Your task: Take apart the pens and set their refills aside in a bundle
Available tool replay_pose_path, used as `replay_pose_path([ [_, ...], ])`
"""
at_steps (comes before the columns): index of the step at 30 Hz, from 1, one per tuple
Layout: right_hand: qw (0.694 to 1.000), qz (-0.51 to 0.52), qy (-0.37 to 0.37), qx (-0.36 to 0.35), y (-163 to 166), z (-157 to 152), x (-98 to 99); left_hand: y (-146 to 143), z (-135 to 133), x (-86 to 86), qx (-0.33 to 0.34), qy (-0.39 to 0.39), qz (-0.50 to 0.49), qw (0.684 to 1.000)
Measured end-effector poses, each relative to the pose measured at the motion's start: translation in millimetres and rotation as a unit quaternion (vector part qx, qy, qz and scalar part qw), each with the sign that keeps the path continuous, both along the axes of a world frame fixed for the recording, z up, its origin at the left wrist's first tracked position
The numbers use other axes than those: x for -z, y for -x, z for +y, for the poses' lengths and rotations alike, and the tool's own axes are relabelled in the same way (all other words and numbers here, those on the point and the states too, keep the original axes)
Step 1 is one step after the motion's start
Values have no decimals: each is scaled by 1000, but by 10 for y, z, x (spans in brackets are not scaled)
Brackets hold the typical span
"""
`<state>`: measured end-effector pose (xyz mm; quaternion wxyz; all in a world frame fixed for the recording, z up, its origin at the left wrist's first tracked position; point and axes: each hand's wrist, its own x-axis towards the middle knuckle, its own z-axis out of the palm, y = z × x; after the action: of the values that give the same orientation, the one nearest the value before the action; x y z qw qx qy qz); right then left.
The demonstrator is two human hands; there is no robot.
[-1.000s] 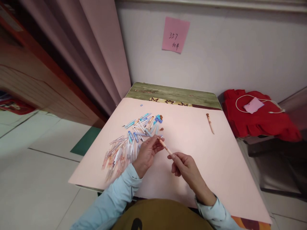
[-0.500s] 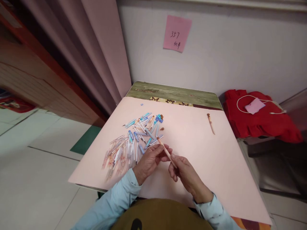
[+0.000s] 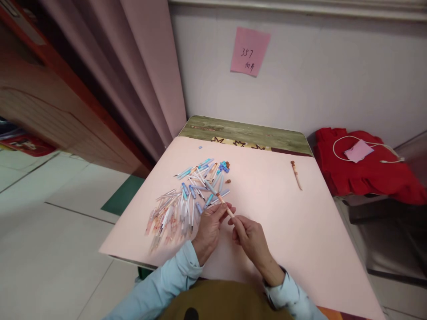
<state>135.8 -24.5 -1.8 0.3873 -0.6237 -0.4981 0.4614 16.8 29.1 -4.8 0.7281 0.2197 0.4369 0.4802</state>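
A slim beige pen [image 3: 230,212] with a brown end is held slanted between my two hands above the table. My left hand [image 3: 211,227] pinches it around the middle, thumb on top. The fingers of my right hand [image 3: 249,234] close on its lower end. Just beyond my left hand lies a loose pile of pen parts [image 3: 191,191]: blue and lilac barrels, thin white refills with dark tips, and clear printed pieces. Small blue and brown caps [image 3: 224,167] are clustered at the pile's far side. A single brown cap [image 3: 228,181] lies near them.
A pen with a brown top [image 3: 296,176] lies alone at the right of the pink-covered table [image 3: 320,249]. One small blue piece [image 3: 200,147] sits near the far left. A red cloth [image 3: 373,178] with a white cord is beyond the right edge; a wall stands behind.
My right hand has slid up along the pen, closer to my left hand, and its fingers have curled in more. The view has shifted slightly.
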Motion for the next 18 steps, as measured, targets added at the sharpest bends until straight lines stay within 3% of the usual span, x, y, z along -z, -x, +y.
replay_pose_path([
  [3, 982, -151, -93, 58, 22, -20, 28, -7, 17, 23, -15, 4, 1, 1000],
  [6, 978, -182, -90, 49, -1, -4, 9, -1, 31, 38, -15, 16, -15, 1000],
  [9, 999, -49, 5, -15, -47, 36, -32, 12, 39, 30, -3, 18, -23, 1000],
  [13, 977, 172, 125, -10, -67, 82, -53, 18, 49, -13, 6, 16, -23, 1000],
  [18, 979, 181, 90, 26, -67, 132, -32, 29, 72, -34, 24, 14, -31, 999],
])
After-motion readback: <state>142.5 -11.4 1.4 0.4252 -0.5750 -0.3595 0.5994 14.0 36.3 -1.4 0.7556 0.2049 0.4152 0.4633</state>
